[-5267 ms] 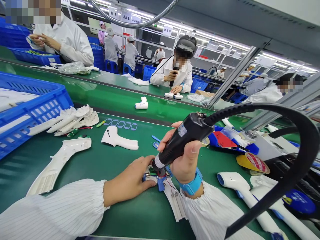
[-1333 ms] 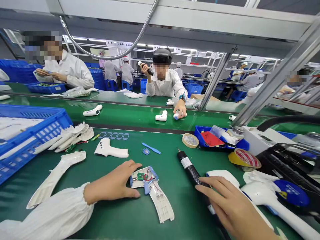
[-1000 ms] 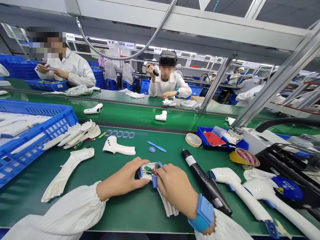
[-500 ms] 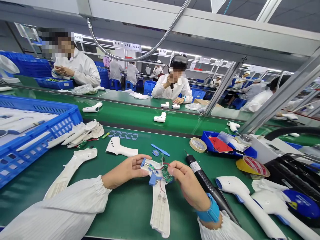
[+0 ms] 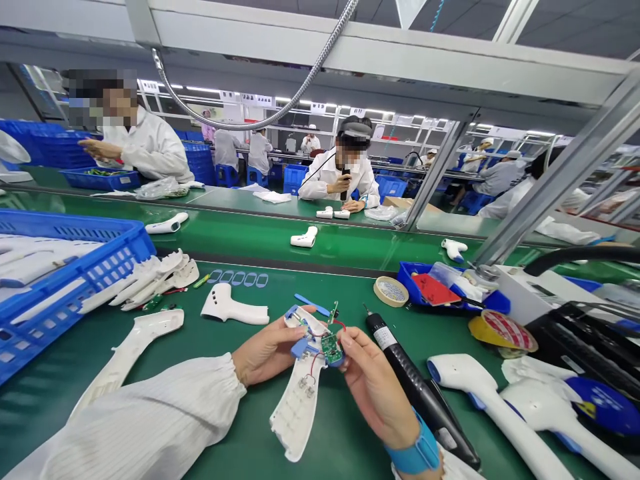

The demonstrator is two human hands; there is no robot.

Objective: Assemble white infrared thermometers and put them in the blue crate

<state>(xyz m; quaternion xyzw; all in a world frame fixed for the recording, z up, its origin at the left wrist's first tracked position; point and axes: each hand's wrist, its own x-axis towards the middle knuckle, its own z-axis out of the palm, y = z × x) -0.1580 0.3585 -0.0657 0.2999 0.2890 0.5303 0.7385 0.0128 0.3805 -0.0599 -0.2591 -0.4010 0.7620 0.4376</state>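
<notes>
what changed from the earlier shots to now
The right hand has let go of the black electric screwdriver, which now lies on the green mat to its right. The left hand has lifted the white plastic housing half off the mat, and the right hand pinches its green circuit board. The white shell and blue crate stayed put.

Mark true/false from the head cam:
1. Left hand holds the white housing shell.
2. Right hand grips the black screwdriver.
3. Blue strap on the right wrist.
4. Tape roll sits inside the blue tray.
1. True: the left hand holds the white housing shell.
2. False: the black electric screwdriver lies on the green mat; the right hand holds a green circuit board.
3. True: a blue wrist strap is there.
4. False: the tape roll is on the mat, beside the blue tray.
</notes>
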